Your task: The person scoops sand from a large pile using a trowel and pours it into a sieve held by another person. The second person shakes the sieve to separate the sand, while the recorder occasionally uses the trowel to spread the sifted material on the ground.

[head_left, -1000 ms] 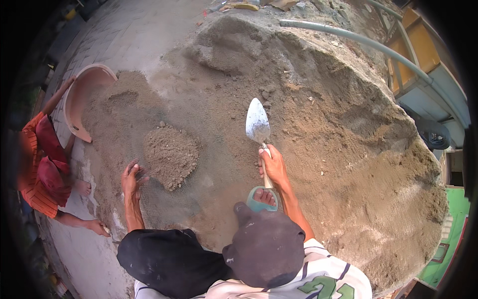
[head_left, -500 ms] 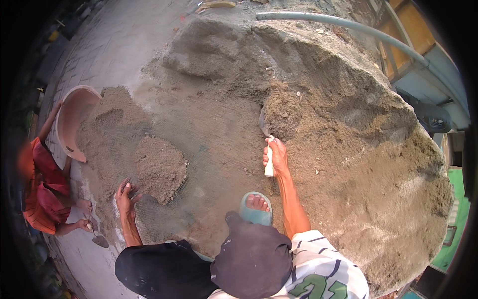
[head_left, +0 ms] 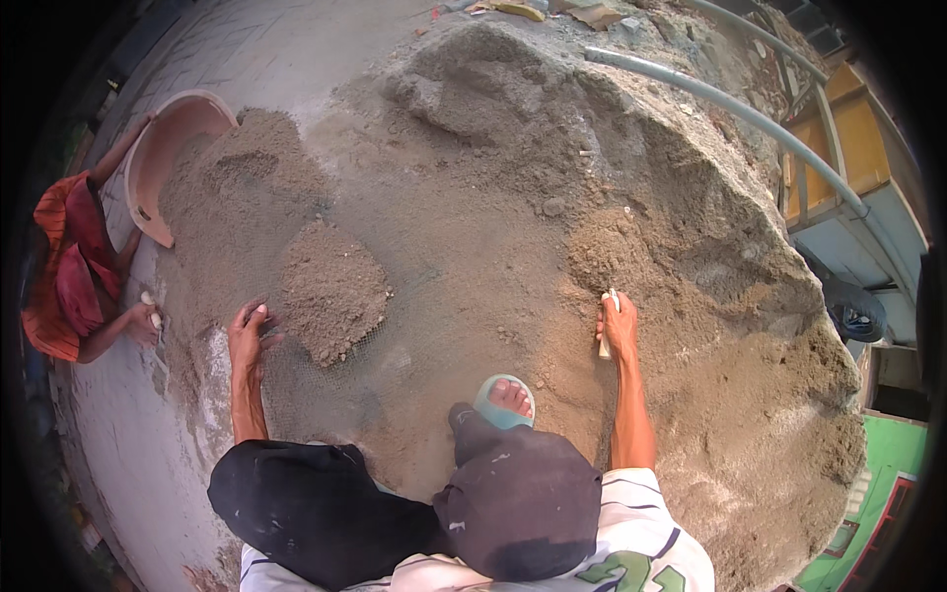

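My right hand (head_left: 618,326) is closed round the pale handle of a trowel (head_left: 605,347). The trowel's blade cannot be made out, its front end being at the loose sand of the big sand pile (head_left: 691,286). At the left, my left hand (head_left: 247,335) is curled at the edge of a wire mesh screen (head_left: 367,347), thumb up, its fingers partly blurred. A mound of coarse damp sand (head_left: 335,291) rests on the mesh, to the right of that hand.
A person in orange and dark red (head_left: 74,266) crouches at the left, one hand at a tilted pinkish tub (head_left: 148,187), the other on a pale handle. My sandalled foot (head_left: 507,400) stands on the sand. A grey pipe (head_left: 730,99) crosses the far right, near a wooden cabinet (head_left: 838,128).
My right hand and the trowel have moved right; the lump of sand beside the blade no longer stands out. The view has shifted. My left hand stays beside the mesh.
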A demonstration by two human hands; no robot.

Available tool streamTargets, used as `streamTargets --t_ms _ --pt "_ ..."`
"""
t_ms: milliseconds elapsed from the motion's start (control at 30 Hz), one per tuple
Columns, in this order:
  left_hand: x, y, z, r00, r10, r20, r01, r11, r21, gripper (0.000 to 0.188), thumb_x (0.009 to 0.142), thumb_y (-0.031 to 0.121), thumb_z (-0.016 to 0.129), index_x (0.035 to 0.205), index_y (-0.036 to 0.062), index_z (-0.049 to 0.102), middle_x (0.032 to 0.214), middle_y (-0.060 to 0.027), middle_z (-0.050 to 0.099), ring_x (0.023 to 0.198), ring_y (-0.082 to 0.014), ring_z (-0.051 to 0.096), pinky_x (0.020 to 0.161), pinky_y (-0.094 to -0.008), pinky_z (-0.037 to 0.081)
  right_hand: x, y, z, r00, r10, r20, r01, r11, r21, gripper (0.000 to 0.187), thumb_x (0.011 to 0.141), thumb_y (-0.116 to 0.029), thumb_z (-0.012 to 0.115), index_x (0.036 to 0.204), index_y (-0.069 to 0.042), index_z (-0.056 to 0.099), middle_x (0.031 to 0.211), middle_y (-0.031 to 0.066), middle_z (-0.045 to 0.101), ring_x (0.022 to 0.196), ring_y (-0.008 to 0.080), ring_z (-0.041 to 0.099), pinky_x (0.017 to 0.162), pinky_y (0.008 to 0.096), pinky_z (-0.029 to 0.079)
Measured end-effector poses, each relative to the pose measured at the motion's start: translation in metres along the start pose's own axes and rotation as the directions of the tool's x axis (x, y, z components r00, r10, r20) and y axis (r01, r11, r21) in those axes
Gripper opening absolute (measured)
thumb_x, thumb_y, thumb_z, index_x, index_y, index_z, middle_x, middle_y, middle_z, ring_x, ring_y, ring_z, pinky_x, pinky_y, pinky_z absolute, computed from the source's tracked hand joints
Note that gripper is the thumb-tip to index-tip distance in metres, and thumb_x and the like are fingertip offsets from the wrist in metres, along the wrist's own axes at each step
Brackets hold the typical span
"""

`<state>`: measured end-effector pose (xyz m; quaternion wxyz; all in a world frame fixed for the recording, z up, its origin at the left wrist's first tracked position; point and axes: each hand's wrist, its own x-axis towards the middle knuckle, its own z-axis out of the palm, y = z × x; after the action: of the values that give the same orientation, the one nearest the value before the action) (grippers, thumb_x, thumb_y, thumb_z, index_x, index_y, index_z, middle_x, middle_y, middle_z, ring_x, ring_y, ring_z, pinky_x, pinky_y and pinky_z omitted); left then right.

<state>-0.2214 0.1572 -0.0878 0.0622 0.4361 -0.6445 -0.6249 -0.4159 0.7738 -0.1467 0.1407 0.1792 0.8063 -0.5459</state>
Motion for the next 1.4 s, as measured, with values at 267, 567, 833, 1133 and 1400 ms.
streamTargets --t_ms 267,567,833,1133,1400 --pt "-0.016 0.014 -0.003 1.0 0.02 -0.021 -0.019 0.999 0.025 0.031 0.094 0.019 0.061 0.122 0.0074 0.066 0.101 -0.0077 0.066 0.09 -0.021 0.068 0.067 -0.0355 0.058 -0.088 -0.075 0.095 0.953 -0.225 0.204 0.245 0.966 -0.081 0.035 0.096 -0.029 0.06 0.113 0.001 0.057 0.072 0.0063 0.06 0.054 0.0163 0.057 0.049 0.0318 0.046" --pt "-0.008 0.009 0.005 1.0 0.01 0.0 -0.01 1.0 0.002 0.033 0.095 0.019 0.059 0.126 0.008 0.064 0.107 -0.0086 0.065 0.093 -0.0212 0.067 0.067 -0.0354 0.058 -0.13 -0.093 0.191 0.823 -0.508 0.255 0.553 0.82 -0.15 0.038 0.096 -0.026 0.057 0.122 0.0 0.053 0.08 0.0192 0.064 0.066 0.036 0.064 0.062 0.0435 0.052" --pt "-0.014 0.017 0.01 1.0 0.024 -0.005 -0.024 0.999 0.044 0.033 0.095 0.018 0.06 0.126 0.0059 0.063 0.107 -0.0099 0.067 0.094 -0.0214 0.067 0.067 -0.0357 0.058 -0.043 0.041 -0.046 0.978 0.209 -0.016 -0.197 0.941 0.274 0.024 0.099 -0.032 0.057 0.106 -0.009 0.054 0.069 -0.0001 0.052 0.049 0.0088 0.049 0.041 0.025 0.042" --pt "-0.024 0.022 0.006 0.999 0.023 -0.036 -0.02 0.998 0.067 0.034 0.096 0.019 0.059 0.126 0.0045 0.063 0.11 -0.0107 0.066 0.096 -0.0227 0.067 0.072 -0.0374 0.058 -0.061 0.039 -0.025 0.962 -0.015 -0.273 0.008 1.0 -0.026 0.024 0.101 -0.029 0.051 0.101 -0.005 0.053 0.071 0.001 0.049 0.053 0.01 0.048 0.044 0.0274 0.043" --pt "-0.017 0.011 0.01 0.999 0.014 -0.03 -0.014 1.0 0.012 0.034 0.096 0.019 0.059 0.127 0.0065 0.063 0.108 -0.0101 0.066 0.095 -0.0226 0.067 0.071 -0.0373 0.058 -0.095 -0.036 0.057 0.903 -0.429 0.029 0.403 0.819 -0.408 0.045 0.096 -0.025 0.061 0.131 0.003 0.055 0.086 0.0142 0.067 0.069 0.023 0.064 0.061 0.035 0.052"
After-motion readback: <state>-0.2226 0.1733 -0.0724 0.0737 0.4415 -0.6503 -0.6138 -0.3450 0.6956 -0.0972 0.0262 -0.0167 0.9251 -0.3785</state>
